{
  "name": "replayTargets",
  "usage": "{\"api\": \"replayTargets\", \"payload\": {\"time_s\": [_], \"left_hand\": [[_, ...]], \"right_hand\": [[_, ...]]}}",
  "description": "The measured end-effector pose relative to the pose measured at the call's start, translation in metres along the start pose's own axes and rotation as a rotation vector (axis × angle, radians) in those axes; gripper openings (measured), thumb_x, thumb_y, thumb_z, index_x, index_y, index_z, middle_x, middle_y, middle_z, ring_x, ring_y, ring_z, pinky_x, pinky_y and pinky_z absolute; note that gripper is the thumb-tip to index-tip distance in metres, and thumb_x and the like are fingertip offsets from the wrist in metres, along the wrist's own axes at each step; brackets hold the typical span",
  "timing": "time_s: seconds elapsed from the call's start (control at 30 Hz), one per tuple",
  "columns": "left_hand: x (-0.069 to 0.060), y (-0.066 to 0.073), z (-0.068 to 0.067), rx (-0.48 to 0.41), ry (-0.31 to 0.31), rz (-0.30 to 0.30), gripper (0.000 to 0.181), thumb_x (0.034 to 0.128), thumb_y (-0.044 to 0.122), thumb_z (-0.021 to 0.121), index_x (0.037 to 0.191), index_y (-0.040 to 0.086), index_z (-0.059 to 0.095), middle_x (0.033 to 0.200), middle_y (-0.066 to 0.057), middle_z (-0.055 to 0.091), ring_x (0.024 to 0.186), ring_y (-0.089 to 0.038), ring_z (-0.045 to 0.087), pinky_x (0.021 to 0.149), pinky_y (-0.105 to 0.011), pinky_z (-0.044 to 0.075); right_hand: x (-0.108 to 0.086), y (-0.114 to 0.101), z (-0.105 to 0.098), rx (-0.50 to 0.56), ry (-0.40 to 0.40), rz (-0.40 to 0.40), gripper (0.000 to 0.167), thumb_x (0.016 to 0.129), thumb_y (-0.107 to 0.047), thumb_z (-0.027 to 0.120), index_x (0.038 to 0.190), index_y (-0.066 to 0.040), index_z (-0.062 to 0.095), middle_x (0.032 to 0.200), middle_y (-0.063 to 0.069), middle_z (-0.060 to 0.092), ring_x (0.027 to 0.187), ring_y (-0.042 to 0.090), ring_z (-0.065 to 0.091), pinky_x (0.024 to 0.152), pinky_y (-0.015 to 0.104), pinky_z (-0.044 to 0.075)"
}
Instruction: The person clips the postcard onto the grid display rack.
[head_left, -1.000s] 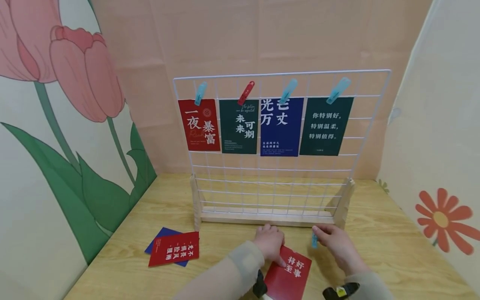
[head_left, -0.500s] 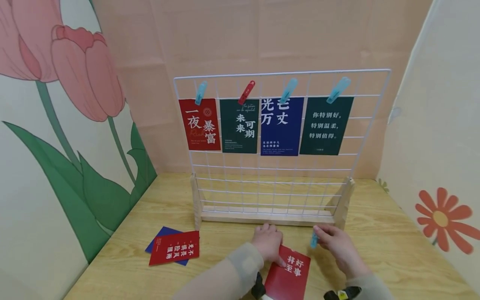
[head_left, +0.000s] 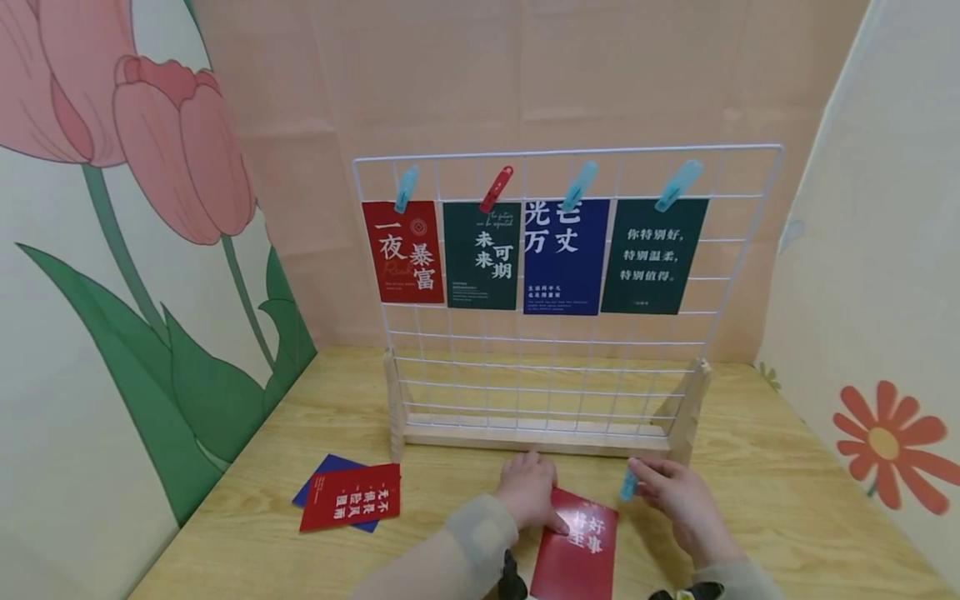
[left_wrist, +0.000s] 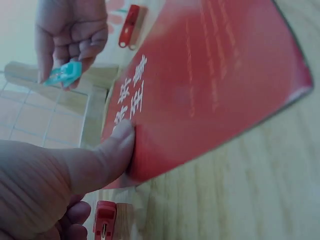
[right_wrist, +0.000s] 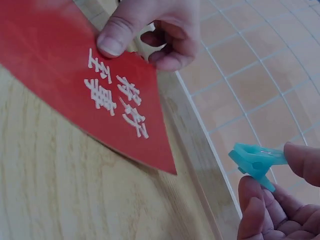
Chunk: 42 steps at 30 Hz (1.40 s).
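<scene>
A red card (head_left: 573, 554) with white characters is pinched at its upper left corner by my left hand (head_left: 527, 492), the thumb (left_wrist: 117, 145) lying on its printed face. My right hand (head_left: 678, 500) holds a turquoise clothespin (right_wrist: 257, 162) between thumb and fingers, to the right of the card and apart from it. Before both hands stands a white wire grid rack (head_left: 547, 340) on a wooden base. Along its upper part hang a red card (head_left: 408, 287), a green card (head_left: 465, 287), a blue card (head_left: 562, 271) and another green card (head_left: 645, 292), each under a clothespin.
To the left on the wooden table (head_left: 247, 550), a red card (head_left: 352, 500) lies over a blue card (head_left: 367, 526). The left wrist view also shows a red clothespin (left_wrist: 130, 25) near the top and another red clothespin (left_wrist: 105, 217) at the bottom. Printed fabric encloses the table.
My left hand has drawn the red card slightly to the left, and the card has turned a little more upright in the head view. My right hand keeps its hold on the turquoise clothespin.
</scene>
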<state>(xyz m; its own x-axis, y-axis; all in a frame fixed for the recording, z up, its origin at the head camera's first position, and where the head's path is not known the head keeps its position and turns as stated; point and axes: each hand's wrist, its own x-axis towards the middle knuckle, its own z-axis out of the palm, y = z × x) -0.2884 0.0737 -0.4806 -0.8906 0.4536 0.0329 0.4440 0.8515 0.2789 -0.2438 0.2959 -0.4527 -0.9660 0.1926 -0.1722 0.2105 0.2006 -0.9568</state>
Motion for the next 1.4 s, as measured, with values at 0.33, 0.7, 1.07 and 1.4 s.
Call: {"api": "replayTargets", "payload": {"time_s": [0.33, 0.7, 1.07, 1.4], "left_hand": [[-0.009, -0.011, -0.015, -0.677, 0.026, -0.149, 0.034, 0.0718, 0.013, 0.084, 0.09, 0.014, 0.055, 0.076, 0.002, 0.053, 0.068, -0.014, 0.049, 0.061, -0.029, 0.042], [-0.017, -0.022, -0.03, -0.9, 0.01, -0.176, 0.02, 0.08, 0.012, 0.078, 0.094, 0.012, 0.064, 0.082, -0.001, 0.058, 0.075, -0.016, 0.055, 0.066, -0.032, 0.046], [-0.024, -0.034, -0.04, -0.996, 0.024, -0.179, 0.015, 0.0855, 0.009, 0.072, 0.096, 0.01, 0.062, 0.084, -0.004, 0.06, 0.072, -0.017, 0.06, 0.065, -0.037, 0.052], [-0.027, -0.05, -0.051, -1.032, 0.073, -0.138, 0.006, 0.0892, 0.009, 0.067, 0.094, 0.007, 0.065, 0.08, -0.003, 0.063, 0.069, -0.016, 0.061, 0.066, -0.038, 0.051]], "right_hand": [[0.001, 0.0, 0.001, -0.052, 0.005, -0.064, 0.058, 0.096, -0.03, 0.059, 0.132, 0.014, 0.044, 0.104, 0.01, 0.066, 0.086, 0.014, 0.065, 0.082, 0.034, 0.051], [-0.002, -0.006, 0.001, -0.002, -0.001, -0.075, 0.056, 0.099, -0.029, 0.056, 0.134, 0.012, 0.043, 0.1, 0.002, 0.066, 0.086, 0.01, 0.063, 0.081, 0.029, 0.05], [-0.007, -0.015, 0.002, -0.001, -0.02, -0.09, 0.052, 0.101, -0.026, 0.052, 0.133, 0.013, 0.042, 0.098, 0.001, 0.067, 0.087, 0.008, 0.061, 0.079, 0.025, 0.049], [-0.01, -0.021, 0.006, -0.013, -0.04, -0.101, 0.056, 0.1, -0.028, 0.053, 0.136, 0.012, 0.041, 0.1, 0.001, 0.066, 0.088, 0.007, 0.061, 0.08, 0.024, 0.049]]}}
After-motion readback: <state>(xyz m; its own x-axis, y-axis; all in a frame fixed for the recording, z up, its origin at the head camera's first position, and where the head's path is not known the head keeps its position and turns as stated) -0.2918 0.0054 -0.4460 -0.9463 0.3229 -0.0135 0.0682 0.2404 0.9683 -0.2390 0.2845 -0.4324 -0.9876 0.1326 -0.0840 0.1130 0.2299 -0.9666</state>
